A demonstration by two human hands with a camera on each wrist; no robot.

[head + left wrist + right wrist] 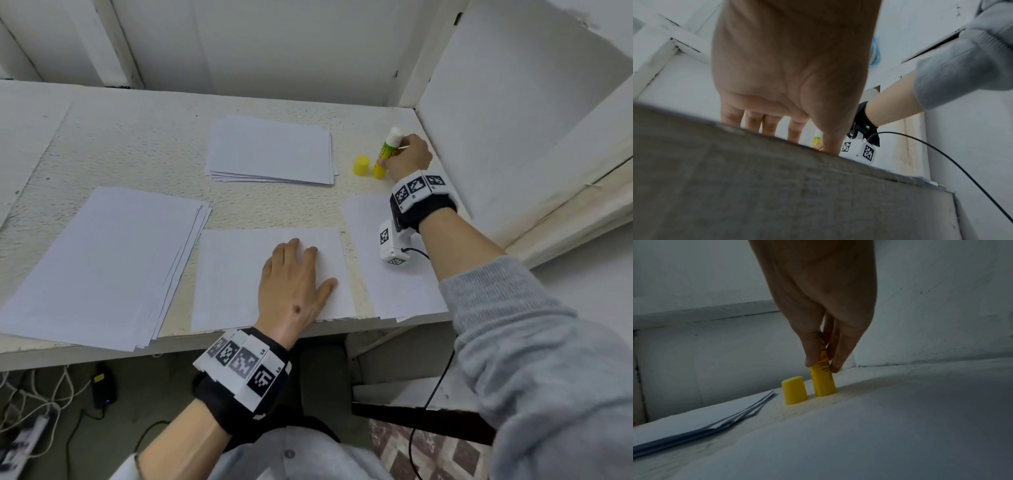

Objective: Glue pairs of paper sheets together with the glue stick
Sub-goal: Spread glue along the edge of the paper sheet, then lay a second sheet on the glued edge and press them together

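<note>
A yellow glue stick [384, 155] stands upright at the back right of the table, uncapped, its white glue end up. My right hand [409, 156] pinches its barrel [823, 381] between thumb and fingers. The yellow cap [361, 165] [794, 390] stands just left of it. My left hand [293, 277] lies flat, fingers straight, on a single white sheet [236, 270] at the table's front edge. In the left wrist view the palm [789, 65] fills the middle and the fingertips are hidden behind the table edge. Another single sheet [394, 284] lies under my right wrist.
A pile of white sheets [102, 267] lies at the front left, and a smaller pile [270, 150] [694, 425] at the back centre. White walls [513, 85] close in the table behind and to the right. A black cable [431, 404] hangs from my right wrist.
</note>
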